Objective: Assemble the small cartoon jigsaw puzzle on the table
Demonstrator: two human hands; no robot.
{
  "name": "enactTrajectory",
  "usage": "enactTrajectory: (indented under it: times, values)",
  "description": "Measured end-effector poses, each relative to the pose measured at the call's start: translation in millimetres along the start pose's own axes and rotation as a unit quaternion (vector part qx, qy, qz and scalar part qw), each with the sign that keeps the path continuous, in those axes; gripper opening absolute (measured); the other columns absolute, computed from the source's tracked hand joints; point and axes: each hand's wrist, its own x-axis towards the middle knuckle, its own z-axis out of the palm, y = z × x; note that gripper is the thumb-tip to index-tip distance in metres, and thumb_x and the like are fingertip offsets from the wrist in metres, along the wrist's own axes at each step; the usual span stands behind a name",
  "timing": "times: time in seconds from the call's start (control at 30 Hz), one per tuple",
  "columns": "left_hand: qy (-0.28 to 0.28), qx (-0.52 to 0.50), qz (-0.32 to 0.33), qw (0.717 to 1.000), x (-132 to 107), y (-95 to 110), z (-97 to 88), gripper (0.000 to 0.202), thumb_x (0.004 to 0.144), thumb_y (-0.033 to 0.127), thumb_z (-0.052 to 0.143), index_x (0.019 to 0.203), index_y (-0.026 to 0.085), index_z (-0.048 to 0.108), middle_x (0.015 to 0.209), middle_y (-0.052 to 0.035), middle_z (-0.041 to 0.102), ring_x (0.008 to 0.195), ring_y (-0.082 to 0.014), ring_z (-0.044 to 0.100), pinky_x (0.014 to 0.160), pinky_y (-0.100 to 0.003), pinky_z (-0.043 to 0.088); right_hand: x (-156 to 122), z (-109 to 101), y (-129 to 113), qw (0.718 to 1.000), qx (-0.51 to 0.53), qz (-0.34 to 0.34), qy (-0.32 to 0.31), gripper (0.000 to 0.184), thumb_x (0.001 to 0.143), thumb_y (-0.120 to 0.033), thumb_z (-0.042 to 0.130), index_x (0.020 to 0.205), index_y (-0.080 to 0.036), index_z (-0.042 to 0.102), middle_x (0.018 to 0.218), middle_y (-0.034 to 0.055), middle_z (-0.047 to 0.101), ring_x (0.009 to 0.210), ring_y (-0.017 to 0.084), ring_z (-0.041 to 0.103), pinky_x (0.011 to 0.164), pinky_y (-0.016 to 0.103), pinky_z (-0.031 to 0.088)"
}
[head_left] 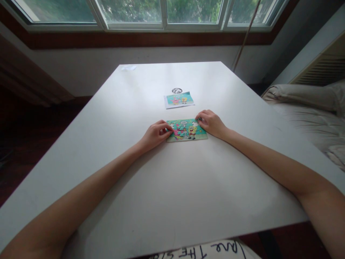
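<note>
A small cartoon jigsaw puzzle lies flat on the white table, near its middle. My left hand rests at the puzzle's left edge, fingers curled with the fingertips touching it. My right hand sits at the puzzle's upper right corner, fingers bent down onto the edge. Whether either hand pinches a loose piece cannot be made out. Beyond the puzzle lies a printed reference picture of the same cartoon scene.
A small round dark object sits just past the picture. A scrap of paper lies at the table's far left corner. A bed with grey bedding stands to the right. Windows run along the far wall.
</note>
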Motion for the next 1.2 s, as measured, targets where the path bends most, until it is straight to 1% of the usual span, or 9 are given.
enactTrajectory:
  times: [0.37, 0.57, 0.83, 0.97, 1.03, 1.1, 1.17, 1.2]
  values:
    - [-0.006, -0.003, -0.004, 1.0, 0.3, -1.0, 0.3, 0.023, 0.084, 0.035, 0.059, 0.085, 0.017, 0.073, 0.087, -0.0028, 0.061, 0.056, -0.006, 0.044, 0.06, -0.021, 0.044, 0.3, -0.6, -0.4, 1.0, -0.006, -0.001, -0.006, 0.016, 0.084, -0.013, 0.056, 0.091, -0.019, 0.069, 0.098, 0.01, 0.07, 0.094, 0.026, 0.061, 0.085, 0.04, 0.051]
    - [-0.008, 0.001, -0.005, 1.0, 0.4, -2.2, 0.3, 0.023, 0.085, 0.034, 0.058, 0.086, 0.017, 0.073, 0.088, -0.0031, 0.06, 0.059, -0.007, 0.046, 0.062, -0.022, 0.044, 0.1, -0.5, -0.9, 1.0, -0.002, 0.001, -0.004, 0.015, 0.084, -0.014, 0.057, 0.09, -0.021, 0.069, 0.097, 0.0087, 0.07, 0.094, 0.025, 0.061, 0.084, 0.038, 0.051]
    - [-0.008, 0.0, -0.006, 1.0, 0.7, -1.0, -0.2, 0.024, 0.084, 0.035, 0.057, 0.086, 0.016, 0.073, 0.087, -0.0025, 0.06, 0.058, -0.0062, 0.045, 0.061, -0.021, 0.044, 1.1, -1.8, -2.5, 1.0, 0.0, 0.012, -0.016, 0.017, 0.084, -0.012, 0.056, 0.092, -0.019, 0.07, 0.099, 0.0099, 0.07, 0.095, 0.026, 0.061, 0.087, 0.04, 0.051]
    - [-0.01, 0.01, 0.002, 1.0, -0.2, -1.8, -0.4, 0.024, 0.085, 0.034, 0.057, 0.088, 0.016, 0.073, 0.088, -0.0034, 0.061, 0.058, -0.0068, 0.048, 0.061, -0.022, 0.046, 0.9, -1.2, -2.6, 1.0, 0.003, 0.008, -0.01, 0.017, 0.084, -0.013, 0.056, 0.091, -0.019, 0.07, 0.098, 0.0099, 0.07, 0.095, 0.026, 0.061, 0.087, 0.04, 0.051]
    - [0.004, 0.039, 0.024, 0.999, -1.5, -1.6, 0.4, 0.023, 0.087, 0.032, 0.056, 0.094, 0.017, 0.073, 0.094, -0.0054, 0.064, 0.066, -0.0102, 0.055, 0.068, -0.024, 0.051, 0.8, -0.8, -2.3, 1.0, 0.002, 0.005, -0.008, 0.016, 0.085, -0.013, 0.056, 0.091, -0.02, 0.069, 0.097, 0.0093, 0.07, 0.095, 0.026, 0.061, 0.087, 0.04, 0.051]
    - [0.014, 0.091, 0.066, 0.994, -3.2, -0.1, 1.8, 0.023, 0.089, 0.03, 0.057, 0.103, 0.02, 0.072, 0.103, -0.0079, 0.066, 0.087, -0.0166, 0.061, 0.082, -0.03, 0.054, 0.8, -0.7, -2.0, 1.0, 0.001, 0.003, -0.007, 0.016, 0.085, -0.013, 0.056, 0.091, -0.02, 0.069, 0.098, 0.0086, 0.07, 0.094, 0.025, 0.061, 0.086, 0.039, 0.051]
    - [-0.003, 0.141, 0.116, 0.983, -4.7, 2.2, 3.4, 0.027, 0.092, 0.031, 0.056, 0.112, 0.022, 0.071, 0.115, -0.0096, 0.067, 0.107, -0.0222, 0.059, 0.096, -0.037, 0.052, 0.8, -0.9, -1.8, 1.0, -0.001, 0.002, -0.006, 0.016, 0.085, -0.013, 0.056, 0.09, -0.021, 0.069, 0.097, 0.0083, 0.07, 0.094, 0.025, 0.06, 0.086, 0.039, 0.051]
    - [-0.021, 0.157, 0.138, 0.978, -5.3, 3.2, 4.3, 0.028, 0.094, 0.032, 0.055, 0.116, 0.023, 0.07, 0.12, -0.01, 0.066, 0.113, -0.0236, 0.058, 0.1, -0.039, 0.05, 0.8, -1.0, -1.8, 1.0, -0.001, 0.001, -0.005, 0.016, 0.085, -0.013, 0.056, 0.09, -0.021, 0.069, 0.097, 0.0084, 0.07, 0.094, 0.025, 0.06, 0.086, 0.039, 0.051]
